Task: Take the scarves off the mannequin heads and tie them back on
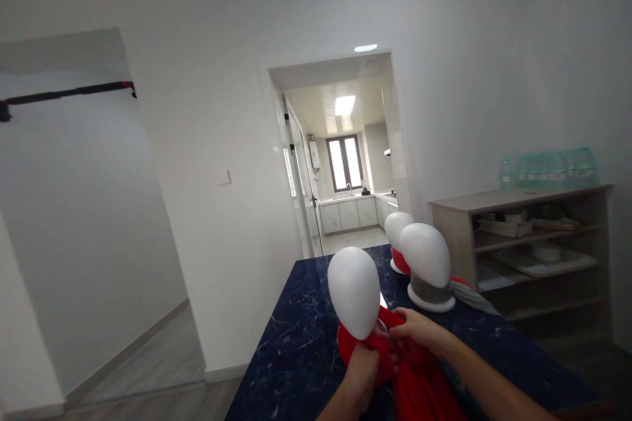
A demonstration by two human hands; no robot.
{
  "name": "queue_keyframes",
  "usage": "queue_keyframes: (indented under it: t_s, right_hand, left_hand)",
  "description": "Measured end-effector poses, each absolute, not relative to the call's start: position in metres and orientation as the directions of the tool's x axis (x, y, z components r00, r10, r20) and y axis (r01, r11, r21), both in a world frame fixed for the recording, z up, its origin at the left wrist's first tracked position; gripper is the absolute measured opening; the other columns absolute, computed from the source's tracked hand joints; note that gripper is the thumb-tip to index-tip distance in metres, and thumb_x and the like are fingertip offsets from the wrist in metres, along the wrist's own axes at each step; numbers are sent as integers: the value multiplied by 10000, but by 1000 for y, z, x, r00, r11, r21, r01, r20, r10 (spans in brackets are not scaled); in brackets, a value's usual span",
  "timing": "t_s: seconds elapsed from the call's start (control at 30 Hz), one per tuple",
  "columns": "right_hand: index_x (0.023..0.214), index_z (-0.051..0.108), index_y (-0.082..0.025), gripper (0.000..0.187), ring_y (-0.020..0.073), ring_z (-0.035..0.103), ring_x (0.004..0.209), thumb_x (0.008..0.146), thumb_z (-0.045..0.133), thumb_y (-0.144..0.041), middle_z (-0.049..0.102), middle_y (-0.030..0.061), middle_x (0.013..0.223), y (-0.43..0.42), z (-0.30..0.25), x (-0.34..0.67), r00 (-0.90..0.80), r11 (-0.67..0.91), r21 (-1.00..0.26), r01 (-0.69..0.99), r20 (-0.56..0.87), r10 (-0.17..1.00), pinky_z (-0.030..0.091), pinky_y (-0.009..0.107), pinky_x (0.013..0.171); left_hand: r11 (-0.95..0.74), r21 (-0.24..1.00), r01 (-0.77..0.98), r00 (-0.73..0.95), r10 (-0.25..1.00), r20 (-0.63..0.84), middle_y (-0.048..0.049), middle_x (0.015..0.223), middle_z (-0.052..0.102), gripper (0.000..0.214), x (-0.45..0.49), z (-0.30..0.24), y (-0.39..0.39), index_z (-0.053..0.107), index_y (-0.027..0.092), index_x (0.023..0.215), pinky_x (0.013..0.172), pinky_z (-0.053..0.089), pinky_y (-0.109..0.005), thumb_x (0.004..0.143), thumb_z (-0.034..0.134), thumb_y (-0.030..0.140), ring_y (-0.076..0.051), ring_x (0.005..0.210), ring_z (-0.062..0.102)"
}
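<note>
Dark marble-patterned tabletop (296, 342) carries the near white mannequin head (354, 289), where left hand (363, 368) and right hand (417, 329) both clench the red scarf (419, 388) at its neck. Pulling hard could likely topple the head, since nothing visible anchors it.

On the table (296, 355), two mannequin heads (427, 256) stand behind the nearest head (354, 291); shelf (518, 200) at right.

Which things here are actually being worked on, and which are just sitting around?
In hand:
left hand and right hand gripping the red cloth
nearest white head form, cloth at its neck

Lying about:
grey-wrapped head form
far head form
wooden shelf
</note>
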State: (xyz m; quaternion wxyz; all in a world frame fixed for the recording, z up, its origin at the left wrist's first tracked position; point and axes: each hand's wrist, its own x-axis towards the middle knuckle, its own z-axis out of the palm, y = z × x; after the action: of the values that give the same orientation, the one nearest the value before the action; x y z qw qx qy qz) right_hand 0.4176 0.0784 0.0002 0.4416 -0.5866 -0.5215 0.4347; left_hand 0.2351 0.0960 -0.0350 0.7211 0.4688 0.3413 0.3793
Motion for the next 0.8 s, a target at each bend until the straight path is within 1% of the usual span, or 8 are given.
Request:
queue_keyframes:
  t_s: [0.1, 0.23, 0.3, 0.4, 0.5, 0.57, 0.67, 0.8]
  right_hand:
    - [1071, 665, -160, 378, 111, 593, 562, 699, 719, -199, 663, -55, 654, 44, 19, 443, 4, -54, -978, 203, -54, 999, 434, 202, 554]
    - [1101, 676, -160, 314, 111, 534, 497, 843, 689, -338, 633, -51, 607, 4, 58, 487, 31, -51, -910, 411, -42, 999, 374, 207, 482]
    - [1098, 673, -171, 280, 129, 548, 498, 917, 626, -379, 633, -38, 604, -8, 73, 498, 131, -39, -833, 552, 40, 991, 370, 222, 483]
    - [1096, 667, -194, 280, 190, 684, 664, 1025, 482, -392, 729, 45, 756, -13, 70, 476, 316, -81, -643, 762, 259, 913, 409, 255, 577]
    - [1181, 652, -225, 330, 256, 760, 821, 1078, 372, -367, 783, 106, 909, -7, 31, 417, 357, -173, -482, 859, 320, 878, 423, 289, 661]
    - [1160, 664, -231, 342, 261, 773, 871, 1077, 339, -299, 796, 110, 952, 1, 0, 376, 258, -84, -512, 855, 280, 925, 456, 301, 712]
    - [1039, 701, -205, 307, 217, 749, 1018, 987, 401, -161, 790, 111, 1069, 13, -27, 334, 144, 117, -690, 714, 308, 940, 495, 283, 877]
    - [1034, 725, -188, 232, 229, 709, 1095, 925, 528, -245, 763, 119, 1151, 23, -24, 320, 234, 166, -780, 603, 372, 898, 494, 295, 975]
  left_hand:
    - [271, 936, -224, 490, 862, -133, -159, 1130, 775, 488, 237, -30, 94, 662, 176, 1221, 700, 605, -336, 770, 814, 283, -249, 825, 777]
    - [344, 922, -175, 490, 843, -222, -181, 1307, 717, 569, 234, -14, 92, 624, 179, 1293, 706, 613, -343, 785, 845, 308, -263, 886, 782]
    - [385, 907, -170, 491, 831, -261, -190, 1327, 707, 577, 233, -7, 91, 621, 167, 1286, 742, 619, -346, 772, 860, 273, -279, 945, 782]
    - [437, 882, -178, 497, 813, -303, -198, 1249, 734, 509, 232, -1, 93, 625, 133, 1242, 764, 617, -338, 795, 837, 255, -286, 964, 784]
    - [487, 854, -186, 594, 748, -297, -169, 1084, 773, 421, 230, -2, 97, 659, 131, 1147, 753, 618, -347, 859, 800, 404, -280, 906, 784]
    - [513, 832, -209, 663, 700, -265, -132, 959, 781, 397, 229, -5, 99, 682, 149, 1050, 747, 621, -348, 864, 796, 481, -264, 865, 775]
    - [550, 796, -253, 648, 707, -283, -104, 819, 760, 282, 230, -10, 101, 691, 147, 899, 748, 622, -329, 821, 842, 372, -242, 820, 760]
    - [524, 764, -377, 543, 793, -276, -105, 756, 739, 91, 240, -14, 100, 684, 148, 775, 764, 621, -315, 821, 748, 193, -235, 810, 758]
